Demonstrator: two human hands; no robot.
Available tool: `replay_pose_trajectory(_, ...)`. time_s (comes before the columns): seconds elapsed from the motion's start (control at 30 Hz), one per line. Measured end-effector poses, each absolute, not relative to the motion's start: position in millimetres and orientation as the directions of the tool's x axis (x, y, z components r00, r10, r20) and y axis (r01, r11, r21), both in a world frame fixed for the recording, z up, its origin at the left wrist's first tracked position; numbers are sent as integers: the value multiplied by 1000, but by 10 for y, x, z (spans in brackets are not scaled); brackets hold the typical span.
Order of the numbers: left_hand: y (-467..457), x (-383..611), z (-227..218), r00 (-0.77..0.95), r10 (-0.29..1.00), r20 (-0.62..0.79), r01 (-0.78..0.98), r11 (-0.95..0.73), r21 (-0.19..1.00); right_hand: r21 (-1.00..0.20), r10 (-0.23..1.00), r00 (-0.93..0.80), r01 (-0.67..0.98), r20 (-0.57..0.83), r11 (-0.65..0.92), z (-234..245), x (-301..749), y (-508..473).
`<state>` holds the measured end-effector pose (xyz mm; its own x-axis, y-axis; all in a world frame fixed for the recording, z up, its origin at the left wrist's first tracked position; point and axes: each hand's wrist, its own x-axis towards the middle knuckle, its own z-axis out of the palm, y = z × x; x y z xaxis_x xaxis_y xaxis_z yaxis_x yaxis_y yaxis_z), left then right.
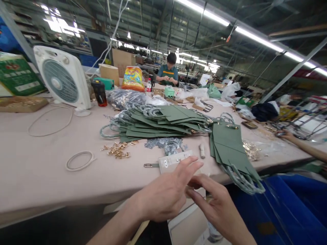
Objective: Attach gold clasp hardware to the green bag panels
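Observation:
My left hand point(168, 190) hovers at the near edge of the table point(38, 163), fingers stretched out and apart, just in front of a small white block point(173, 160). My right hand point(217, 204) sits right beside it, fingers extended and partly tucked under the left fingers; nothing shows in either. Beyond lie a heap of gold metal clasps point(117, 150), a big stack of green bag pieces with rope handles point(158, 122), and a second green stack point(230, 149) hanging over the table edge.
A white fan point(62, 80), a dark cup point(99, 93), a snack bag point(133, 79) and cord loops point(79, 160) are on the table. A person in green point(167, 73) works at the far end. Another person's arm point(304, 146) reaches in at right. A blue bin point(288, 211) stands below.

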<state>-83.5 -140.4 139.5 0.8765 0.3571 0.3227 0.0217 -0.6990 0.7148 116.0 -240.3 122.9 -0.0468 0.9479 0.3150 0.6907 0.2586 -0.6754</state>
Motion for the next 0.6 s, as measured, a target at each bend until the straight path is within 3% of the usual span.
replay_pose_trajectory(0.13,-1412,-819,1408,879,379,288,61,-690,721,-668,933,-65,680,355,302,1201,1134,-2345)
replay_pose_trajectory(0.37,-1343,-707,1280,843,412,347,19,-667,745,-624,924,-77,717,373,312,1190,1193,-2386)
replay_pose_trajectory(0.6,-1288,-669,1205,870,419,260,122,-693,710,-587,929,-47,764,366,270,1089,1265,-2407)
